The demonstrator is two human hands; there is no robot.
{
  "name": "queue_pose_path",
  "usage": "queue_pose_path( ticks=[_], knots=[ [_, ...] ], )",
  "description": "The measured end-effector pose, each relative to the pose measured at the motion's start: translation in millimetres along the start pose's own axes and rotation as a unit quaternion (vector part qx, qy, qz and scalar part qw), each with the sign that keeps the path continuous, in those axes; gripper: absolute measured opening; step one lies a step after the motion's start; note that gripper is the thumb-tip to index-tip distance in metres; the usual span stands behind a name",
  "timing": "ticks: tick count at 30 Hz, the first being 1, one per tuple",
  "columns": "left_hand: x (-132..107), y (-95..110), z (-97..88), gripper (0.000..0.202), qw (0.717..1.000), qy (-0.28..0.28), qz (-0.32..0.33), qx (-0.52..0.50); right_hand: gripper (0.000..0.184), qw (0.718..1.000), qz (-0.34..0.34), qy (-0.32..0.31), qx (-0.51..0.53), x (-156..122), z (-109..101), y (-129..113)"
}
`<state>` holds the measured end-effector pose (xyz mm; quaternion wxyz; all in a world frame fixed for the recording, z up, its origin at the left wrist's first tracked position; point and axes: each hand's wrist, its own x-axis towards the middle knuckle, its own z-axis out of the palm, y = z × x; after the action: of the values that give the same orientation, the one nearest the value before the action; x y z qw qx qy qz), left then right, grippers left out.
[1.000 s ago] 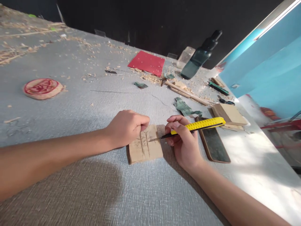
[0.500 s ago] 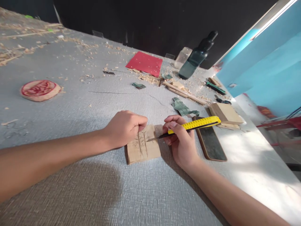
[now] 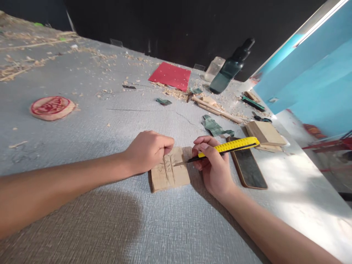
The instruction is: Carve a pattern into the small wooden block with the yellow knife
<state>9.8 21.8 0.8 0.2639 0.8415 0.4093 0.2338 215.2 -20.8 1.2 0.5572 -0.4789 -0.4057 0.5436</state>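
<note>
A small square wooden block (image 3: 176,176) lies flat on the grey table, its face marked with dark lines and carved strokes. Curled into a loose fist, my left hand (image 3: 150,151) presses on the block's upper left part; its fingertips are hidden. My right hand (image 3: 213,163) grips a yellow utility knife (image 3: 233,145) like a pen, to the right of the block. The knife's blade points left, and its tip lies over the marked face near the middle lines.
Right of my right hand lies a phone (image 3: 250,168), with wooden blocks (image 3: 265,134) behind it. Farther back are green sandpaper scraps (image 3: 214,125), wooden sticks (image 3: 217,110), red paper (image 3: 170,76) and a dark bottle (image 3: 231,68). A carved round wooden piece (image 3: 52,107) sits at left.
The whole view has shifted slightly, so everything appears a little to the right and lower. Both hands keep their grip, and the blade stays at nearly the same spot on the block.
</note>
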Motion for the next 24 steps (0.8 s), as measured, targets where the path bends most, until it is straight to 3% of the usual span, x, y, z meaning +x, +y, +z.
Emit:
queue_pose_path(
  ticks=[24],
  knots=[
    [-0.2,-0.1,-0.3,0.018,1.000,0.002,0.011,-0.001,0.011,1.000,0.003,-0.014,0.003,-1.5,0.5,-0.6]
  ],
)
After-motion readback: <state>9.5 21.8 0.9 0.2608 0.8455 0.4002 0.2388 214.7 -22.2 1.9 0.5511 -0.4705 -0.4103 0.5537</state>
